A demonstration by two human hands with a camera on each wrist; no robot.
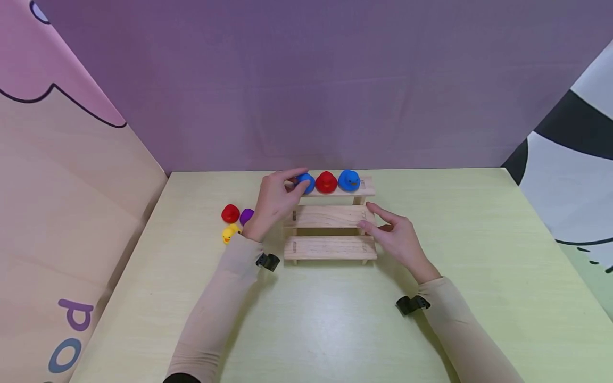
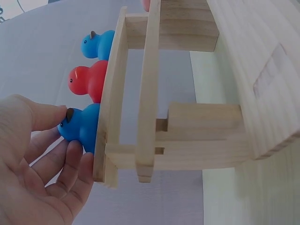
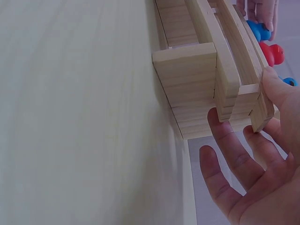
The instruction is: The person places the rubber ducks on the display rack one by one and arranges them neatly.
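Note:
A small three-tier wooden shelf (image 1: 330, 248) stands on the table. On its top tier, a blue rubber duck (image 2: 82, 126) sits at the left end, pinched between the thumb and fingers of my left hand (image 1: 278, 199). Beside it are a red rubber duck (image 1: 326, 182) and a second blue duck (image 1: 349, 181). My right hand (image 1: 395, 236) holds the right end of the shelf, its thumb and fingers around the tier ends in the right wrist view. The middle and bottom tiers bear no ducks.
Left of the shelf, another red duck (image 1: 230, 214), a purple duck (image 1: 246, 216) and a yellow duck (image 1: 231, 233) are grouped on the pale table (image 1: 330, 319); my left wrist partly covers this group. A purple backdrop (image 1: 335, 85) rises behind the table's far edge.

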